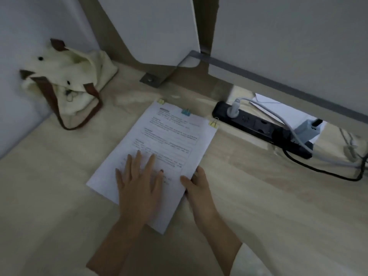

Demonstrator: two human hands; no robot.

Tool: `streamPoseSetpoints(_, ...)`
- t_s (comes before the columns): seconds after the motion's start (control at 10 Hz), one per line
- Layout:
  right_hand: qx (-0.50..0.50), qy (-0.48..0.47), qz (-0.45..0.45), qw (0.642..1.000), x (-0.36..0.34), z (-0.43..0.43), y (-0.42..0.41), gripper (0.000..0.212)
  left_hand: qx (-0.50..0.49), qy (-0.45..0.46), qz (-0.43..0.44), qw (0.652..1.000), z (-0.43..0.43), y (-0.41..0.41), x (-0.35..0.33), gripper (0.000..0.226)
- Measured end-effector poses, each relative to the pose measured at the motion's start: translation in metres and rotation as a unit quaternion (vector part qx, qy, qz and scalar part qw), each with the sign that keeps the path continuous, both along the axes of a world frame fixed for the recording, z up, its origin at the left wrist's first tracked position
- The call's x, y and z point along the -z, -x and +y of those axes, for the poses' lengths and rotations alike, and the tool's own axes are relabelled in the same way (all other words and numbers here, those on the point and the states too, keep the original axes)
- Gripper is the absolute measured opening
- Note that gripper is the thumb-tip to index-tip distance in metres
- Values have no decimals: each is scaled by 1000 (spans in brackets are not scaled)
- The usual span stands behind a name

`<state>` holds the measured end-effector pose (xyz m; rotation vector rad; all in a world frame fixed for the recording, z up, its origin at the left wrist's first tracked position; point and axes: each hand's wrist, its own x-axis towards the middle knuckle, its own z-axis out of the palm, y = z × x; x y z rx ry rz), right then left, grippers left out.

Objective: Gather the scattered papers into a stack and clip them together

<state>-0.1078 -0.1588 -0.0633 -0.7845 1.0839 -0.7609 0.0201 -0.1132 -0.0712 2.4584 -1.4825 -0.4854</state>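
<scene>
Head view is showing the printed paper stack [159, 148] lying tilted at centre frame on the bench [258, 206], three clips [185, 112] biting its top edge. I am pressing my left hand [139, 184] flat, fingers spread wide; my right hand [196, 184] is pinching its right edge. Open bench is lying lower right.

Left hand [139, 182] flat on clipped paper stack [159, 148], right hand [197, 188] at its edge
</scene>
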Motion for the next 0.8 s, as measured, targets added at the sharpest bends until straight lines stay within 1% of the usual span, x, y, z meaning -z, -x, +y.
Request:
streamPoseSetpoints(0.1,-23,162,170,972,5,-2,-22,51,-8,-44,-56,997,15,-25,19,74)
streamPoseSetpoints(0.2,-164,299,397,852,15,3,-30,63,-29,-42,-86,995,17,-46,27,68)
streamPoseSetpoints(0.3,-274,351,457,770,25,5,-36,64,-40,-30,-100,994,16,-65,31,67)
streamPoseSetpoints(0.4,-294,364,479,743,27,-1,-43,62,-46,-23,-108,993,12,-76,33,66)
streamPoseSetpoints(0.5,-306,360,502,724,25,-4,-50,65,-46,-19,-115,992,6,-83,34,66)
streamPoseSetpoints(0.6,-319,337,494,735,21,-6,-54,70,-41,-16,-111,993,4,-84,34,67)
streamPoseSetpoints(0.7,-343,332,477,738,17,-11,-47,71,-46,-4,-92,995,1,-87,34,69)
streamPoseSetpoints(0.8,-335,243,391,822,-6,-9,-24,54,-52,7,-66,996,16,-82,31,72)
